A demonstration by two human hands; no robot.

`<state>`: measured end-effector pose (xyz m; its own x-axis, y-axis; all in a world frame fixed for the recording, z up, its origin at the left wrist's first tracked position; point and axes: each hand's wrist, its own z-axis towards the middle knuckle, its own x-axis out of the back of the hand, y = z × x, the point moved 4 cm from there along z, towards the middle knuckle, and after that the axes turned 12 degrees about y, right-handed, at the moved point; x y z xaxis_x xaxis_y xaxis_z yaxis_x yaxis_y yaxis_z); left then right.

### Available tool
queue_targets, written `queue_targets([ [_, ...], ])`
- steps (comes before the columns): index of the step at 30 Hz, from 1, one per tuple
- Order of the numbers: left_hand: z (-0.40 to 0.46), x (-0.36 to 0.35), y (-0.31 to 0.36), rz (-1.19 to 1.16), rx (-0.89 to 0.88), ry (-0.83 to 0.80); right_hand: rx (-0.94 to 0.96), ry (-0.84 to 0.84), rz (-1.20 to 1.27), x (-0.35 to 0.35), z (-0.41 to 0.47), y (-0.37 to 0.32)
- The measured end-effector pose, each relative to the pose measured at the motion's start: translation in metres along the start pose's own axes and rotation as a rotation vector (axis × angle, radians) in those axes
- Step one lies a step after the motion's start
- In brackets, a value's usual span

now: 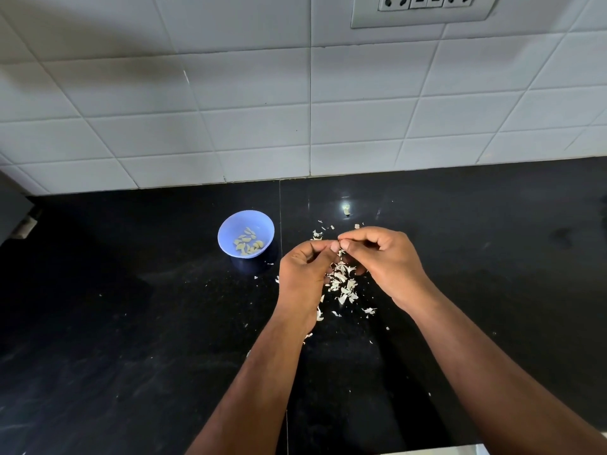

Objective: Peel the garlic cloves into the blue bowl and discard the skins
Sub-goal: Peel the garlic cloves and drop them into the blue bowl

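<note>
A small blue bowl (245, 233) stands on the black countertop (131, 307) and holds several peeled garlic cloves (248, 246). To its right, my left hand (303, 274) and my right hand (381, 257) meet fingertip to fingertip above a pile of white garlic skins (343, 284). Both hands pinch a small garlic clove (339, 245) between thumbs and forefingers; the fingers hide most of it. Loose skin flakes lie scattered around the pile.
A white tiled wall (295, 110) backs the counter, with a switch and socket plate (423, 8) at the top right. A small garlic bit (345, 210) lies behind the hands. A seam (280, 205) runs through the countertop beside the bowl.
</note>
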<state>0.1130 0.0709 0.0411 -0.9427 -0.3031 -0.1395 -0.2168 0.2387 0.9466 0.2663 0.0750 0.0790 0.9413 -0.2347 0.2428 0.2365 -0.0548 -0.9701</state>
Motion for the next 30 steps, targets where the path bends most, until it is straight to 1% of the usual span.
queue_targets([
  [2, 0.002, 0.003, -0.001, 0.006, 0.01, 0.036, -0.017, 0.012, -0.017, 0.0, 0.0, -0.002],
  [4, 0.002, 0.004, -0.001, 0.008, 0.0, 0.025, -0.093, -0.004, 0.011, -0.003, 0.0, 0.002],
  [6, 0.001, 0.002, 0.0, 0.01, -0.02, 0.001, -0.228, -0.02, 0.137, -0.007, 0.001, 0.007],
  [10, 0.002, 0.002, 0.0, -0.004, -0.05, -0.01, -0.552, -0.036, 0.47, -0.016, -0.001, 0.014],
  [12, 0.002, 0.002, 0.0, -0.019, -0.063, 0.0, -0.634, 0.001, 0.544, -0.017, -0.003, 0.019],
  [13, 0.002, 0.002, 0.0, -0.028, -0.065, 0.014, -0.629, 0.027, 0.519, -0.016, -0.003, 0.021],
  [16, 0.004, 0.004, -0.001, -0.036, -0.061, 0.062, -0.528, 0.088, 0.327, -0.012, -0.004, 0.024],
  [17, 0.004, 0.004, -0.001, -0.025, -0.056, 0.069, -0.499, 0.099, 0.303, -0.011, -0.004, 0.023],
  [18, 0.005, 0.003, -0.002, -0.012, -0.051, 0.069, -0.465, 0.089, 0.307, -0.011, -0.003, 0.022],
  [20, 0.004, 0.002, -0.003, 0.013, -0.043, 0.063, -0.375, 0.016, 0.31, -0.014, -0.004, 0.015],
  [22, 0.005, 0.002, -0.003, 0.03, -0.05, 0.082, -0.276, -0.026, 0.248, -0.015, -0.005, 0.01],
  [26, 0.01, 0.006, -0.005, 0.087, -0.107, 0.162, -0.205, 0.033, 0.206, -0.013, -0.003, 0.009],
  [30, 0.011, 0.007, -0.003, 0.119, -0.185, 0.146, -0.179, 0.043, 0.219, -0.014, -0.001, 0.009],
])
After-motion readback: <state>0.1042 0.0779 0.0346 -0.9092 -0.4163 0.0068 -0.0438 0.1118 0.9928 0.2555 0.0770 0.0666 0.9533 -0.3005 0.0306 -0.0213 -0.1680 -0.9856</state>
